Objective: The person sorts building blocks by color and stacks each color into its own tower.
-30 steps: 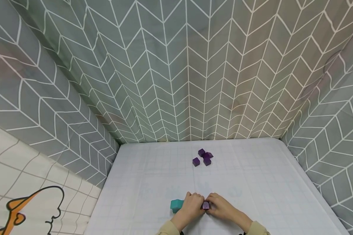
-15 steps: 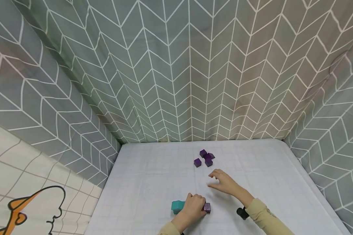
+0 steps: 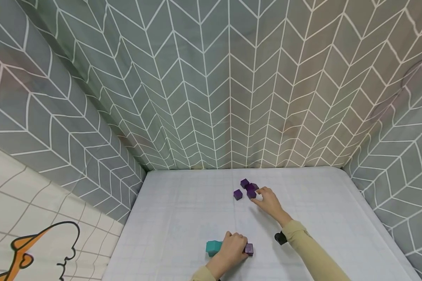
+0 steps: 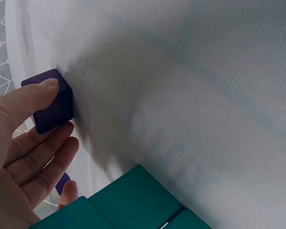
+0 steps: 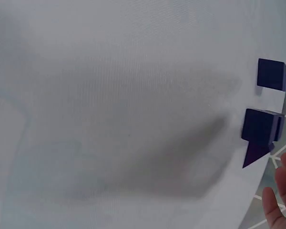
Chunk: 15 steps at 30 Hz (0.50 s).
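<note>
In the left wrist view, my left hand [image 4: 35, 138] pinches a purple cube [image 4: 55, 105] between thumb and fingers, low over the white cloth. The same cube [image 3: 249, 249] shows at the right side of my left hand [image 3: 232, 248] in the head view. Teal blocks [image 3: 213, 246] lie just left of that hand. My right hand [image 3: 270, 203] reaches to the cluster at the back, thumb and forefinger spread at its front purple cube [image 3: 251, 194]. From the right wrist, my fingers [image 5: 271, 205] look loosely bent and apart from the clustered purple cube [image 5: 259, 126].
A separate purple cube [image 3: 238, 194] lies left of the cluster, and another purple cube [image 3: 244, 183] sits at its back. A wedge-like purple piece [image 5: 253, 153] pokes out beside them. White cloth covers the table [image 3: 183, 210]; patterned curtains [image 3: 214, 97] hang behind and at the sides.
My right hand has left the purple cube by my left hand and moved forward to the purple cluster at the back. My left hand stays in place with its cube.
</note>
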Each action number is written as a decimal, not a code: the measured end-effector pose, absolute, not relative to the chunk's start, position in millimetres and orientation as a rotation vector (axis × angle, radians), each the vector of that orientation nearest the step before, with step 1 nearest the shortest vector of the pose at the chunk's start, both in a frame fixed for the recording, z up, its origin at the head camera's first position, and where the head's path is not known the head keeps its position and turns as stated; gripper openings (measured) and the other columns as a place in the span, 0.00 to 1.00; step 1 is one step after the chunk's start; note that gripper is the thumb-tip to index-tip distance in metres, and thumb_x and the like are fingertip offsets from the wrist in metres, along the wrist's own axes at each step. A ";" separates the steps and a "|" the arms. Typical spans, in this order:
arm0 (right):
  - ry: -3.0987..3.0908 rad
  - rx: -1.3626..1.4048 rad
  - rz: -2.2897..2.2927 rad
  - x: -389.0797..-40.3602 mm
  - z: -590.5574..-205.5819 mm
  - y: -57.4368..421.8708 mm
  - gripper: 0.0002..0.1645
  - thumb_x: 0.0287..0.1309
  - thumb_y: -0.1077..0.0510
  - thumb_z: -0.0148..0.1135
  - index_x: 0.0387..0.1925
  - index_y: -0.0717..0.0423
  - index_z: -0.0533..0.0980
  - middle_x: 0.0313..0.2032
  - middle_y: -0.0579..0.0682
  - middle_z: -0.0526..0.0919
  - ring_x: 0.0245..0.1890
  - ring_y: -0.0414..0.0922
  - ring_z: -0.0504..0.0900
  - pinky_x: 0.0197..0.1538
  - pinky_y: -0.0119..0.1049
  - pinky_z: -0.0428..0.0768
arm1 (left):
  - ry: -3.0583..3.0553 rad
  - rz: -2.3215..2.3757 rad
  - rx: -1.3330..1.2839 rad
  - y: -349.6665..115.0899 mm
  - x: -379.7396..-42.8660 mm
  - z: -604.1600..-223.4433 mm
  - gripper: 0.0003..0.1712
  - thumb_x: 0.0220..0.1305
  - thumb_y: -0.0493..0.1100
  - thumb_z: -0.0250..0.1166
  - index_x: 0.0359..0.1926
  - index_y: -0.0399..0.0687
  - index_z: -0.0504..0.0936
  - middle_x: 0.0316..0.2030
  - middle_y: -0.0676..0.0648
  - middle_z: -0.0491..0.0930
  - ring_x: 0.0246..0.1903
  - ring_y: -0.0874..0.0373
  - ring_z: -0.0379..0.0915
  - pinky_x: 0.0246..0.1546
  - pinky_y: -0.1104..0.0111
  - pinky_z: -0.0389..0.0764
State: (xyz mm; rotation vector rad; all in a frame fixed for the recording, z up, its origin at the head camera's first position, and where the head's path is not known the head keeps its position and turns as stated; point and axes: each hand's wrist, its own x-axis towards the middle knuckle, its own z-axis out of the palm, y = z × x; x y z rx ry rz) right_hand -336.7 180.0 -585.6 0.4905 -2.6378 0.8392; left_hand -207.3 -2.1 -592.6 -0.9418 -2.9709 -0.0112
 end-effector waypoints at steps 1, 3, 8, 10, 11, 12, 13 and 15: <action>-2.654 0.462 0.844 -338.3 -587.4 179.2 0.24 0.38 0.53 0.70 0.33 0.70 0.76 0.31 0.59 0.77 0.33 0.54 0.75 0.37 0.46 0.74 | -2.972 -0.013 -0.940 -2.0 -207.6 -592.3 0.17 0.39 0.58 0.70 0.24 0.54 0.77 0.20 0.58 0.74 0.21 0.65 0.67 0.27 0.67 0.66; -2.689 0.410 0.847 -341.5 -591.6 177.5 0.25 0.39 0.52 0.70 0.33 0.70 0.76 0.31 0.60 0.77 0.34 0.55 0.75 0.38 0.47 0.74 | -2.979 -0.014 -0.937 -2.0 -207.9 -592.0 0.17 0.39 0.58 0.70 0.24 0.54 0.78 0.20 0.58 0.75 0.22 0.66 0.67 0.27 0.67 0.66; -2.730 0.300 0.847 -346.9 -602.0 172.3 0.26 0.39 0.51 0.69 0.35 0.70 0.76 0.32 0.61 0.77 0.34 0.56 0.75 0.38 0.48 0.74 | -2.987 -0.009 -0.927 -1.6 -207.6 -590.2 0.17 0.39 0.58 0.71 0.24 0.54 0.78 0.20 0.58 0.74 0.22 0.66 0.67 0.27 0.67 0.65; -2.725 0.264 0.843 -347.7 -605.9 170.1 0.26 0.39 0.51 0.69 0.34 0.70 0.76 0.31 0.61 0.77 0.33 0.57 0.75 0.36 0.48 0.74 | -2.983 -0.002 -0.923 -1.4 -206.9 -589.8 0.17 0.39 0.58 0.71 0.24 0.55 0.78 0.20 0.58 0.74 0.21 0.66 0.67 0.27 0.67 0.65; -2.724 0.243 0.847 -348.1 -607.6 169.0 0.27 0.38 0.51 0.69 0.34 0.70 0.77 0.30 0.60 0.77 0.33 0.57 0.75 0.36 0.48 0.74 | -2.982 0.000 -0.921 -1.3 -206.5 -589.7 0.17 0.39 0.58 0.71 0.24 0.55 0.78 0.20 0.58 0.74 0.21 0.66 0.67 0.27 0.67 0.65; -2.722 0.223 0.846 -348.0 -609.0 167.9 0.26 0.38 0.50 0.69 0.33 0.70 0.77 0.29 0.60 0.76 0.32 0.56 0.75 0.34 0.48 0.73 | -2.983 0.000 -0.919 -1.2 -206.2 -589.9 0.17 0.38 0.58 0.71 0.23 0.55 0.78 0.19 0.58 0.74 0.21 0.66 0.66 0.26 0.67 0.64; -2.723 0.205 0.853 -348.0 -610.5 167.0 0.26 0.38 0.50 0.70 0.32 0.69 0.77 0.28 0.59 0.76 0.31 0.56 0.75 0.33 0.48 0.73 | -2.984 -0.003 -0.918 -1.0 -206.0 -590.4 0.16 0.38 0.58 0.71 0.23 0.55 0.78 0.19 0.58 0.73 0.21 0.66 0.66 0.26 0.67 0.64; -2.743 0.174 0.851 -348.5 -614.2 165.3 0.25 0.38 0.50 0.69 0.30 0.68 0.76 0.26 0.57 0.75 0.29 0.54 0.74 0.31 0.47 0.72 | -2.996 -0.013 -0.914 -0.7 -206.0 -591.5 0.16 0.38 0.58 0.71 0.23 0.55 0.78 0.19 0.58 0.73 0.20 0.66 0.66 0.26 0.67 0.64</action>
